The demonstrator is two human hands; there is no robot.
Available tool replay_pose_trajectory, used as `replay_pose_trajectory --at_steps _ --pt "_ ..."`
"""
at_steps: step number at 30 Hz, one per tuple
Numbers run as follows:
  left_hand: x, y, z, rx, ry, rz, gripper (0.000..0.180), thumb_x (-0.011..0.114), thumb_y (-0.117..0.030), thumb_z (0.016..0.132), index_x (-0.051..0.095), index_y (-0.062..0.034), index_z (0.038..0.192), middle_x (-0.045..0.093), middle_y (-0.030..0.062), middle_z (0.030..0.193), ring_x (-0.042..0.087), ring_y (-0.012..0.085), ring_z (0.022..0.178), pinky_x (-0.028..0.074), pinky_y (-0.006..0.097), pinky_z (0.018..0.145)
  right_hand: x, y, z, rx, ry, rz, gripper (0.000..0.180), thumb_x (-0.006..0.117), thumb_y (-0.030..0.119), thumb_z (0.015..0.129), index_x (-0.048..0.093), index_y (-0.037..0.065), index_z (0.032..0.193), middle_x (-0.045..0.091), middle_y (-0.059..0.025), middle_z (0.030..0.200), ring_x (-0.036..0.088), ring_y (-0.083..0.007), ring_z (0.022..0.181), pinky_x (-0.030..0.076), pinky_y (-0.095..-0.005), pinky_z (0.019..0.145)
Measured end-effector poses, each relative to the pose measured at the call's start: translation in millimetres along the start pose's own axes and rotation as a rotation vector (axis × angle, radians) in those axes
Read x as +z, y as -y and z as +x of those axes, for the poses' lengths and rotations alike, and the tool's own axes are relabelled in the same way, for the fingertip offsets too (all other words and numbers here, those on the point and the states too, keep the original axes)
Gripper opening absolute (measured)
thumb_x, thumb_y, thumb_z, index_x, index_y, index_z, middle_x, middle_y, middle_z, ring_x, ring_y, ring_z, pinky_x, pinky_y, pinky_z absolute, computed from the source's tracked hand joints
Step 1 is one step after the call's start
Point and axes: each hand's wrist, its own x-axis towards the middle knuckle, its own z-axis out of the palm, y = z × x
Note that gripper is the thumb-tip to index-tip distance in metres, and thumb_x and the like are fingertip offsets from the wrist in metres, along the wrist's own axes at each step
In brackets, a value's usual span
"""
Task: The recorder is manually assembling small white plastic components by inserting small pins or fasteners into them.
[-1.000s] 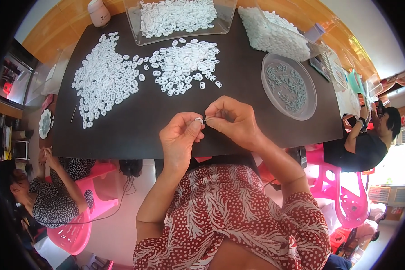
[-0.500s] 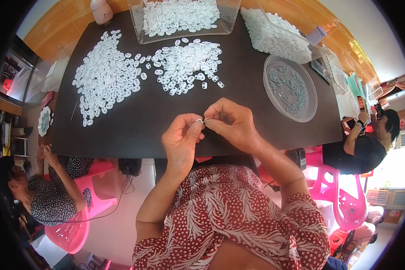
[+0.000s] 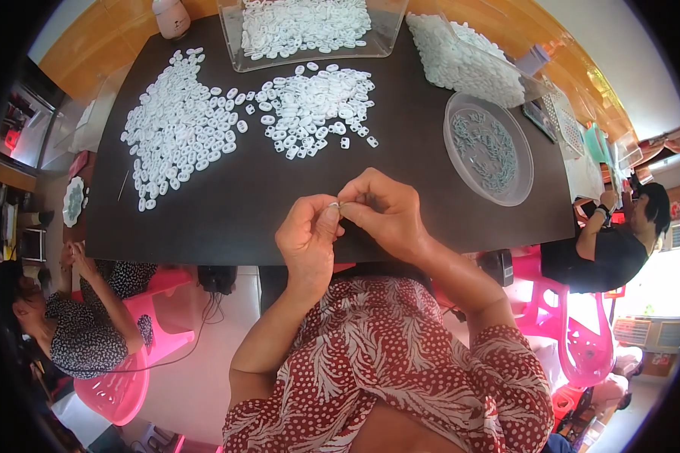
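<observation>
Over the near part of the dark table (image 3: pixel 238 219), my two hands meet at the fingertips. My left hand (image 3: pixel 308 230) is closed in a pinch, thumb and forefinger on a small white piece (image 3: pixel 334 204) that shows only at its edge. My right hand (image 3: pixel 385 215) is also pinched, its fingertips touching the same spot; what it grips is too small to make out. Beyond them lie a loose heap of white oval pieces with two holes (image 3: pixel 317 109) and a larger heap of the same pieces (image 3: pixel 177 128) to the left.
A clear tub (image 3: pixel 391 30) of white pieces stands at the back, beside a bulging clear bag (image 3: pixel 468 64). At right is a round plastic dish (image 3: pixel 528 166) with small grey-green parts. A thin stick (image 3: pixel 123 186) lies at left. People sit at left (image 3: pixel 87 340) and right (image 3: pixel 608 249).
My right hand has shifted slightly left and down, its fingertips pressing closer to the left ones. My left hand has moved a little to the right. Less of the white piece shows.
</observation>
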Motion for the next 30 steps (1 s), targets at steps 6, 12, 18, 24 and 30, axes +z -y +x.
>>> replay_pose_trajectory --at_steps 6,12,18,24,30 --pt "-3 -1 -1 -0.063 -0.016 -0.131 0.013 0.059 -0.008 0.090 0.061 0.0035 0.095 0.060 0.0032 0.079 0.053 0.0071 0.063 0.044 0.019 0.057 2 5 1 -0.049 -0.004 -0.123 0.008 0.066 0.002 0.077 0.062 0.002 0.084 0.056 -0.0036 0.075 0.051 -0.0107 0.064 0.042 -0.0257 0.057" --pt "-2 -1 0 -0.049 -0.037 -0.086 0.012 0.057 -0.005 0.090 0.061 0.0038 0.096 0.060 0.0032 0.078 0.054 0.0064 0.064 0.044 0.018 0.056 3 6 4 -0.178 -0.026 -0.289 0.006 0.064 0.002 0.075 0.060 0.002 0.079 0.055 -0.0069 0.069 0.052 -0.0221 0.066 0.042 -0.0335 0.060" --pt "0 8 -1 0.160 -0.093 0.153 0.006 0.057 -0.001 0.089 0.062 0.0021 0.089 0.056 0.0018 0.075 0.053 0.0061 0.057 0.041 0.019 0.048 6 1 5 -0.244 0.023 -0.340 0.005 0.060 0.001 0.076 0.055 0.001 0.076 0.053 -0.0092 0.070 0.051 -0.0259 0.066 0.042 -0.0356 0.058" --pt "-2 11 -3 0.103 -0.064 0.151 0.012 0.057 -0.008 0.091 0.061 0.0026 0.096 0.059 0.0018 0.077 0.053 0.0060 0.062 0.044 0.018 0.056 8 -5 4 -0.215 0.015 -0.333 0.004 0.059 0.002 0.078 0.055 0.002 0.077 0.054 -0.0095 0.071 0.052 -0.0267 0.067 0.043 -0.0359 0.059" --pt "-6 11 9 0.021 -0.073 -0.064 0.018 0.058 -0.007 0.090 0.060 0.0028 0.105 0.060 0.0046 0.081 0.054 0.0072 0.064 0.045 0.019 0.058 -3 6 22 -0.260 0.036 -0.393 0.006 0.061 0.007 0.079 0.059 0.002 0.077 0.059 -0.0084 0.075 0.054 -0.0256 0.070 0.044 -0.0349 0.064"
